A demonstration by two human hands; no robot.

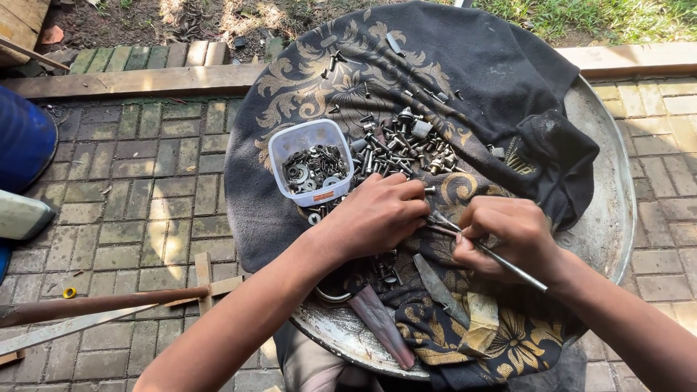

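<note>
My left hand (377, 215) rests fingers-down on a dark patterned cloth (465, 80), its fingertips closed on something small that I cannot make out beside a pile of screws and bolts (399, 149). My right hand (508, 236) is closed around a thin metal rod (508, 265) whose tip points toward my left fingertips. A clear plastic tub (312, 161) filled with washers and nuts stands just beyond my left hand. The cloth lies over a large round metal tray (610, 210).
A flat metal blade (439, 287) and a dark strip (385, 327) lie on the cloth near me. Brick paving (145, 189) surrounds the tray. A wooden pole (87, 305) and slats lie at left, a blue drum (25, 138) at the far left, a timber beam (131, 81) behind.
</note>
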